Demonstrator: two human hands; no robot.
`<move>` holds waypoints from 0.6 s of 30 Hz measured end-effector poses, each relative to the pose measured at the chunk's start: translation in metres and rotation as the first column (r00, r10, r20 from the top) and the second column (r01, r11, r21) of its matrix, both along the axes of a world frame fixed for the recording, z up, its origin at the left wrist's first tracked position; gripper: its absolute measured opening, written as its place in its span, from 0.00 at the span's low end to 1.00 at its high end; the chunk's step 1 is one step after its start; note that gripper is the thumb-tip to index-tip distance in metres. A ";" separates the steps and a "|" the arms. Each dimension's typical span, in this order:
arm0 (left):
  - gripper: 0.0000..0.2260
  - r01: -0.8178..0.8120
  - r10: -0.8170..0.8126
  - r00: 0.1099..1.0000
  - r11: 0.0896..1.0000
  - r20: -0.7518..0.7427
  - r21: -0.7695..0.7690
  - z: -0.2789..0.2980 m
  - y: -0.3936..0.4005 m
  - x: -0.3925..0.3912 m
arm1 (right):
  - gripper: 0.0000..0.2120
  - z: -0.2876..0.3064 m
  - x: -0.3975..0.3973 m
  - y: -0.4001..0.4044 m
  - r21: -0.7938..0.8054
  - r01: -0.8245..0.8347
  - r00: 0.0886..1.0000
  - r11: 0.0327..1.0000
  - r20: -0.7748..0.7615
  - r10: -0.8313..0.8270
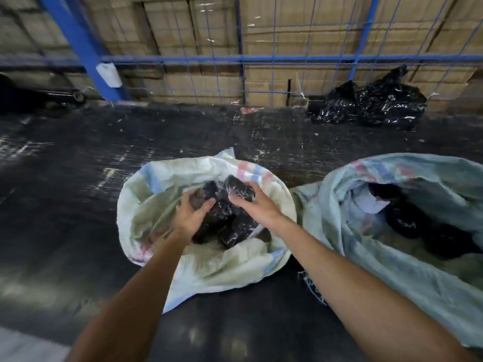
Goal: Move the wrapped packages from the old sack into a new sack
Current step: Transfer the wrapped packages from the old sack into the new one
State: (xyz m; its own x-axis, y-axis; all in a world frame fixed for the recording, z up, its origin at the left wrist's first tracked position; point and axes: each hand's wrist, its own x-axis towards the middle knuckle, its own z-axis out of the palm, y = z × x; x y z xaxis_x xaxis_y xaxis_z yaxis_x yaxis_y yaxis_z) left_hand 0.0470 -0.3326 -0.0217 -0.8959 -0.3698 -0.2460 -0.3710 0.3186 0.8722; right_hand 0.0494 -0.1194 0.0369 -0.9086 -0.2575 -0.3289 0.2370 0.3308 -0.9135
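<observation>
Over the pale sack (162, 205) on the dark floor (65, 178), we see our left hand (190, 215) curl around one dark wrapped package (206, 194), our right hand (254, 205) gripping another (239, 190). More packages (227, 228) sit inside; the greenish sack (366, 231) lies just beside.

A warehouse or storage depot: shrink-wrapped cardboard cartons (300, 30) stack high behind a blue wire-mesh fence (243, 58), above a scuffed dark floor (78, 158) with woven sacks (209, 262).

Black wrapped packages (224, 226) heaped in pale open sack (146, 205), others in teal sack (392, 257)
</observation>
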 end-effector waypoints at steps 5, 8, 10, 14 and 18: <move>0.27 0.353 -0.283 0.930 0.867 0.235 -0.352 -0.023 0.007 0.003 | 0.35 -0.077 0.006 -0.021 0.747 -0.121 0.918 0.653 -0.166 0.360; 0.23 0.360 -0.277 0.933 0.744 0.231 -0.563 -0.020 -0.003 -0.004 | 0.30 -0.065 -0.006 -0.011 0.771 -0.192 0.908 0.607 -0.094 0.408; 0.16 0.253 -0.295 0.953 0.641 0.072 -0.724 -0.004 0.003 -0.010 | 0.26 -0.039 -0.020 0.001 0.747 -0.194 0.903 0.635 -0.117 0.414; 0.09 0.292 -0.569 0.771 0.716 -0.287 -0.634 0.034 0.068 -0.025 | 0.13 -0.001 -0.025 0.060 0.607 0.229 0.867 0.761 -0.482 0.124; 0.09 0.590 -0.790 0.488 0.612 -0.371 -0.527 0.062 0.179 -0.023 | 0.11 0.004 -0.004 0.161 0.484 0.573 0.794 0.661 -0.529 -0.301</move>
